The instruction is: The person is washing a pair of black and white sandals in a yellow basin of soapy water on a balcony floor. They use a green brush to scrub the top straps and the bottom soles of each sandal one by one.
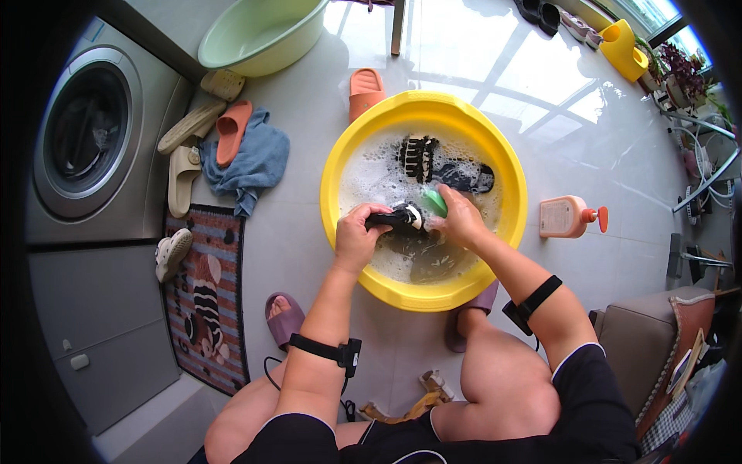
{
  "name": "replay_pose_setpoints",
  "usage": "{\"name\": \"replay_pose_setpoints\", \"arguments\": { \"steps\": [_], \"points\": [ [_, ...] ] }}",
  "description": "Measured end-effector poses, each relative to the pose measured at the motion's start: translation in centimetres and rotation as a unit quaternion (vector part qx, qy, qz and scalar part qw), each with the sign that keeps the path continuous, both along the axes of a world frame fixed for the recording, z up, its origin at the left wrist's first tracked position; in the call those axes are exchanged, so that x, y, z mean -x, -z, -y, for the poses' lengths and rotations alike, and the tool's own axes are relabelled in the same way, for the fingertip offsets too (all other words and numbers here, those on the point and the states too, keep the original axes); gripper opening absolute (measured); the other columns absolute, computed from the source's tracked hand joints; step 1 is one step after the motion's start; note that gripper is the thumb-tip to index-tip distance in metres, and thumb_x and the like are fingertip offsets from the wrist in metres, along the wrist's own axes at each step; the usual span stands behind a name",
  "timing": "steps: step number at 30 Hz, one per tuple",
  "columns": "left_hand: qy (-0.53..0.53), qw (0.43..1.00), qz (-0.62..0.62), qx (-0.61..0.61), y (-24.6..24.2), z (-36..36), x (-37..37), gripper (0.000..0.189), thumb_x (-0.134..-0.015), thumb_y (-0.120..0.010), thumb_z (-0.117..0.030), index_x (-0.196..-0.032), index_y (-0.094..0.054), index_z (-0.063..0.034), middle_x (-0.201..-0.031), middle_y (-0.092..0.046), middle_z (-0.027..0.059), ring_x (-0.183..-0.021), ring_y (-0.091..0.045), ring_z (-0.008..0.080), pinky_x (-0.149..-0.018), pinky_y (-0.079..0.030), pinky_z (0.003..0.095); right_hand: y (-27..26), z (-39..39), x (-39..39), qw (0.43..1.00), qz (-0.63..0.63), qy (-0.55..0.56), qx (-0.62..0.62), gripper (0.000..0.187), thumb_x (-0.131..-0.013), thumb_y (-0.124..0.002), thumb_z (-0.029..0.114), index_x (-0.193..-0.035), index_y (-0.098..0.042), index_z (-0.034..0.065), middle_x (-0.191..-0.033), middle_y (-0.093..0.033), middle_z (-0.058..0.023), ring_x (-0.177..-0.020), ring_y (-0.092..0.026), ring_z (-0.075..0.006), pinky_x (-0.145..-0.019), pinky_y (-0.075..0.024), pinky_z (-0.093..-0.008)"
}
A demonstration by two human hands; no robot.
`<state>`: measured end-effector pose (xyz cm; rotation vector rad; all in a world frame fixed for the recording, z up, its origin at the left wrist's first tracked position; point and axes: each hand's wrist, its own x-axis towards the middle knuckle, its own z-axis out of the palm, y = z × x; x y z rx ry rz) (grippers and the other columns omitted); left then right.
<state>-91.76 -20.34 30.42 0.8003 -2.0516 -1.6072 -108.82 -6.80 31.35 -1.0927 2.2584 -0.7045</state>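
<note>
A yellow plastic basin (423, 300) full of sudsy water stands on the floor before me. My left hand (360, 235) grips a black-and-white shoe (400, 219) over the water at the basin's left side. In my right hand (458, 216) is a green brush or scrubber (435, 201), close to the shoe's right end; its working side is hidden. Another black-and-white shoe or sole (418, 158) lies in the foam towards the far side. Beside it a dark shoe (464, 176) is partly under the suds. Murky water hides the basin's near bottom.
A pink pump bottle (563, 217) lies right of the basin. An orange slipper (366, 91) touches its far side. To the left are a blue cloth (255, 156), several slippers, a patterned mat (203, 296) and a washing machine (110, 139). A pale green tub (266, 35) stands beyond.
</note>
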Motion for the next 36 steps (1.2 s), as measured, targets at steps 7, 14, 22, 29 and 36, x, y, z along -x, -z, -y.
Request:
{"name": "replay_pose_setpoints", "arguments": {
  "steps": [7,14,22,29,36],
  "points": [
    [-0.045,0.998,0.042,0.025,0.4,-0.2,-0.5,0.023,-0.066,-0.068,0.004,-0.088,-0.064,-0.0014,-0.084,-0.066,0.0134,-0.076,-0.065,0.0249,-0.069,-0.051,0.0335,-5.0,4.2,-4.8,0.963,-0.125,-0.186,0.153,0.064,-0.067,-0.076,0.023,-0.124,-0.049,0.0102,-0.096,-0.055,-0.0115,-0.092,-0.055,-0.0294,-0.077,-0.0444,-0.0399],
    [-0.052,0.997,0.005,0.056,0.5,-0.5,0.2,0.019,-0.068,-0.065,0.004,-0.086,-0.063,-0.0017,-0.085,-0.066,0.0147,-0.077,-0.064,0.0296,-0.07,-0.05,0.0337,-1.9,1.1,-2.1,0.957,-0.172,-0.163,0.167,0.071,-0.061,-0.077,0.017,-0.125,-0.048,0.0083,-0.097,-0.052,-0.0109,-0.091,-0.052,-0.0294,-0.08,-0.0445,-0.039],
    [-0.076,0.993,-0.041,0.077,1.0,-0.9,0.3,0.013,-0.073,-0.06,0.005,-0.083,-0.063,-0.0013,-0.076,-0.065,0.0105,-0.067,-0.062,0.0175,-0.064,-0.048,0.0307,-0.1,-0.6,-0.2,0.956,-0.151,-0.185,0.17,0.07,-0.061,-0.076,0.01,-0.124,-0.046,0.0065,-0.099,-0.052,-0.0134,-0.092,-0.052,-0.0324,-0.084,-0.0449,-0.0391],
    [-0.098,0.995,0.012,0.032,1.1,-0.1,-0.8,0.021,-0.065,-0.065,0.008,-0.084,-0.063,-0.0008,-0.084,-0.066,0.0113,-0.074,-0.065,0.0241,-0.07,-0.051,0.0311,-2.8,3.9,-3.3,0.945,-0.101,-0.199,0.238,0.073,-0.061,-0.078,0.011,-0.125,-0.044,0.0053,-0.101,-0.05,-0.0146,-0.097,-0.049,-0.0338,-0.088,-0.0421,-0.0405],
    [-0.132,0.989,-0.038,0.051,0.3,-0.7,-0.1,0.02,-0.069,-0.072,0.005,-0.084,-0.059,0.0006,-0.085,-0.067,0.0087,-0.079,-0.064,0.0176,-0.075,-0.051,0.0282,-0.5,0.0,-0.4,0.988,-0.124,-0.072,-0.057,0.068,-0.075,-0.071,0.024,-0.13,-0.038,0.0053,-0.111,-0.05,-0.0195,-0.106,-0.049,-0.0351,-0.089,-0.0439,-0.0417]
  ]
}}
